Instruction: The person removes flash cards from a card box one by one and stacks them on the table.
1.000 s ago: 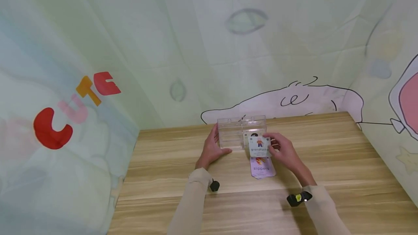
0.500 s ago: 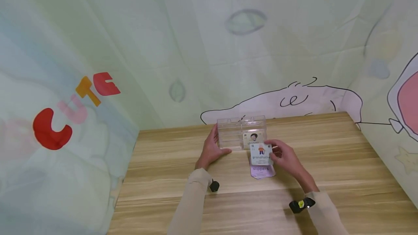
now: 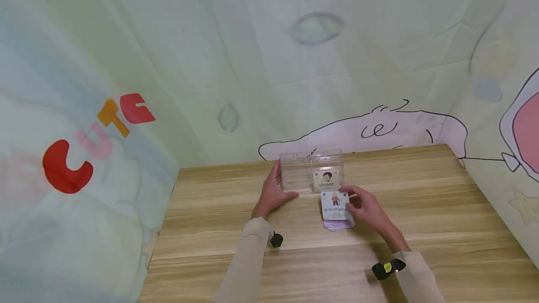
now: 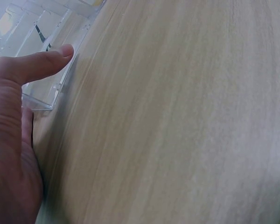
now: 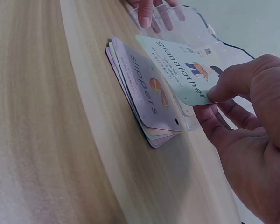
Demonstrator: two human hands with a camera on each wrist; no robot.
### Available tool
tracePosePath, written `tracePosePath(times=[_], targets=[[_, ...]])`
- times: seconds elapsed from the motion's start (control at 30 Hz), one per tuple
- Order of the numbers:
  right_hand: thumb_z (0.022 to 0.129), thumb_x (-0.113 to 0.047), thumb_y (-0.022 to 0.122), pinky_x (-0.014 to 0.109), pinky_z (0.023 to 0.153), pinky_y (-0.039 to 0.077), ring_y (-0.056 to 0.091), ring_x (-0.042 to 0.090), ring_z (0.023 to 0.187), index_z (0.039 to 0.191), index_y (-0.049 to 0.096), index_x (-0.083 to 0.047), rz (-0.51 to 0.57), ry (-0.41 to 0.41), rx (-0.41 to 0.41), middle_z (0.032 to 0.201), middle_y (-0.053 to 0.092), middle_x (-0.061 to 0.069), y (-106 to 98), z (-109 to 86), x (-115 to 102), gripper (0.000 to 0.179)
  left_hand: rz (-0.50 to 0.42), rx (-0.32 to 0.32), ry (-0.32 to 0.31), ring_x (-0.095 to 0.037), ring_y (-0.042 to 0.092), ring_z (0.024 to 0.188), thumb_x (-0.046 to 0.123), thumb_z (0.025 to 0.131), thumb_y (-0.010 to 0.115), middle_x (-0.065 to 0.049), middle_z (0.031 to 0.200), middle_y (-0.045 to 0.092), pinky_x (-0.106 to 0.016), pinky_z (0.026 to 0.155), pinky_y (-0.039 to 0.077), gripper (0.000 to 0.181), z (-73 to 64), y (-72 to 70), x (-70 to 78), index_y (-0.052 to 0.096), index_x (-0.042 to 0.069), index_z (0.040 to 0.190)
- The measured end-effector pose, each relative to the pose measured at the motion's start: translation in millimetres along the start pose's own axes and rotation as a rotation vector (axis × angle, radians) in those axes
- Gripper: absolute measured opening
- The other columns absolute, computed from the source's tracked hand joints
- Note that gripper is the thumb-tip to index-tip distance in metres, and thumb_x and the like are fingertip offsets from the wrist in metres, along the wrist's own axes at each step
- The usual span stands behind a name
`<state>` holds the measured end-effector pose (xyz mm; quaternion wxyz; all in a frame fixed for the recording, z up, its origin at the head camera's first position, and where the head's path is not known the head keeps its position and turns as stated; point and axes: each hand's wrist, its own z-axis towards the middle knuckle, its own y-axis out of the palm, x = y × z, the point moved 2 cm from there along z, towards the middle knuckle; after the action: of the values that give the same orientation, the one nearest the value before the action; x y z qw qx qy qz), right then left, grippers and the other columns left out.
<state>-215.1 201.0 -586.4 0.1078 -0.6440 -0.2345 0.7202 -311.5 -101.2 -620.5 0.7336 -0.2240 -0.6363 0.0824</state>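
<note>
With its thumb along the front edge and fingers at the left side, my left hand holds a clear plastic card rack at the back of the table. My right hand pinches a pale flashcard reading "grandfather" by its right edge, thumb on the printed face. This card overlaps a flashcard stack in the head view; the right wrist view shows it raised above the stack, whose top card is purple and reads "slippers". A "throat" flashcard leans in the rack's right section.
The wooden table runs back to a printed cloth backdrop, with the rack close to that rear edge. A black wrist camera hangs at the left sleeve and another black wrist camera at the right.
My right hand has drawn the "grandfather" card back from the rack toward me, uncovering the "throat" card and covering most of the stack. The left hand and rack stay put.
</note>
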Motion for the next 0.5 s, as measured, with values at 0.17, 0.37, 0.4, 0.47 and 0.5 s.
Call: tracePosePath(times=[0.17, 0.37, 0.4, 0.47, 0.5], targets=[[0.089, 0.011, 0.064, 0.050, 0.092, 0.060, 0.068, 0.035, 0.104, 0.136, 0.062, -0.001, -0.006, 0.034, -0.018, 0.123, 0.064, 0.022, 2.5, -1.2, 1.4, 0.048, 0.008, -0.003, -0.010, -0.023, 0.037, 0.150, 0.020, 0.069, 0.099, -0.008, 0.167, 0.033, -0.032, 0.121, 0.034, 0.128, -1.4, -0.3, 1.3, 0.017, 0.017, 0.167], [0.090, 0.011, 0.063, 0.050, 0.093, 0.060, 0.068, 0.038, 0.106, 0.135, 0.061, 0.001, 0.018, 0.042, -0.030, 0.126, 0.063, 0.024, 4.9, -2.5, 2.5, 0.047, 0.019, 0.002, -0.004, -0.023, 0.037, 0.150, 0.021, 0.071, 0.098, -0.009, 0.168, 0.032, -0.034, 0.121, 0.035, 0.126, -2.3, 0.2, 2.9, 0.016, 0.016, 0.166], [0.090, 0.012, 0.062, 0.050, 0.093, 0.060, 0.068, 0.038, 0.107, 0.135, 0.061, 0.001, 0.020, 0.042, -0.030, 0.126, 0.063, 0.024, 5.1, -2.6, 2.4, 0.046, 0.021, 0.002, -0.004, -0.023, 0.037, 0.150, 0.021, 0.071, 0.098, -0.009, 0.168, 0.031, -0.034, 0.121, 0.035, 0.126, -2.4, 0.4, 3.2, 0.016, 0.016, 0.166], [0.090, 0.011, 0.062, 0.050, 0.093, 0.060, 0.068, 0.039, 0.108, 0.135, 0.061, 0.002, 0.017, 0.046, -0.031, 0.128, 0.063, 0.025, 5.5, -2.8, 2.2, 0.046, 0.026, 0.003, -0.012, -0.023, 0.036, 0.151, 0.022, 0.071, 0.098, -0.008, 0.168, 0.030, -0.034, 0.121, 0.035, 0.126, -2.5, 0.6, 3.4, 0.016, 0.017, 0.167], [0.090, 0.011, 0.062, 0.050, 0.093, 0.060, 0.068, 0.039, 0.108, 0.135, 0.061, 0.002, 0.014, 0.044, -0.034, 0.129, 0.062, 0.026, 5.7, -3.0, 2.2, 0.046, 0.028, 0.003, -0.015, -0.023, 0.036, 0.151, 0.022, 0.071, 0.098, -0.008, 0.168, 0.030, -0.034, 0.121, 0.035, 0.126, -2.4, 0.7, 3.6, 0.016, 0.017, 0.167]])
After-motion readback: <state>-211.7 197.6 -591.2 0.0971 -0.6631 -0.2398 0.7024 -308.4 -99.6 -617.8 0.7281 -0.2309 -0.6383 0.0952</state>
